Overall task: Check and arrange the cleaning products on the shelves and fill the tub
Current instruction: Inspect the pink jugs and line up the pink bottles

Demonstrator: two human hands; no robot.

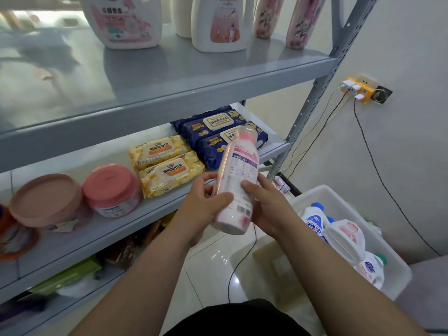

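Both hands grip pink bottle (pixel 236 183); left hand (pixel 202 204) beneath; right hand (pixel 265 204) beside

Place: storeroom or shop corner.
Rack (pixel 169 93): grey metal, 10 o'clock.
Stock: detergent bottles (pixel 126 23), 12 o'clock; wipes (pixel 167 163), centre.
Floor: glossy tiles (pixel 213 260), 6 o'clock.

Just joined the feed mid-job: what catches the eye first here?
A tilted pink-and-white bottle, centre frame, gripped by the left hand and right hand with its printed label facing the camera. Behind it, yellow wipe packs and navy wipe packs lie on the middle shelf. At lower right, a white tub holds several detergent bottles.
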